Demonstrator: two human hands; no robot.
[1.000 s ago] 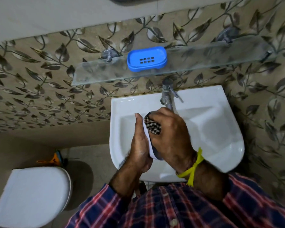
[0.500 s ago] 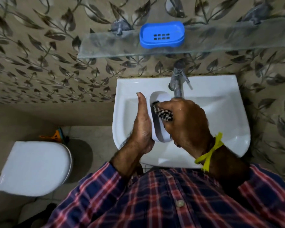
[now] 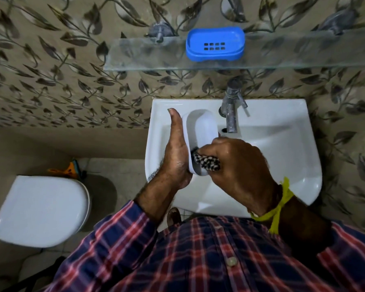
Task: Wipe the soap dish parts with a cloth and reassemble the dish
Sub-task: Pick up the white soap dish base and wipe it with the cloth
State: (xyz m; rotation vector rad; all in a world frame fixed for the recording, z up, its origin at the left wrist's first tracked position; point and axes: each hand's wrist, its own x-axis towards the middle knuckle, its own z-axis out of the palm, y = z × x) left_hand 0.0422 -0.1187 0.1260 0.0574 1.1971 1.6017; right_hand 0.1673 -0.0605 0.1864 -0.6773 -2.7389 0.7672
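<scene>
A white oval soap dish base is held on edge above the basin, its hollow side facing right. My left hand grips it from the left, thumb stretched along its rim. My right hand is closed on a black-and-white checked cloth, pressed into the near end of the base's hollow. The blue slotted insert of the dish lies on the glass shelf above.
A white wall basin with a steel tap is under my hands. A closed white toilet lid is at the lower left, with an orange object on the floor behind it. Leaf-patterned tiles cover the wall.
My right hand has drawn the cloth from the far end of the base down to its near end, uncovering most of the hollow. The camera has tilted downward.
</scene>
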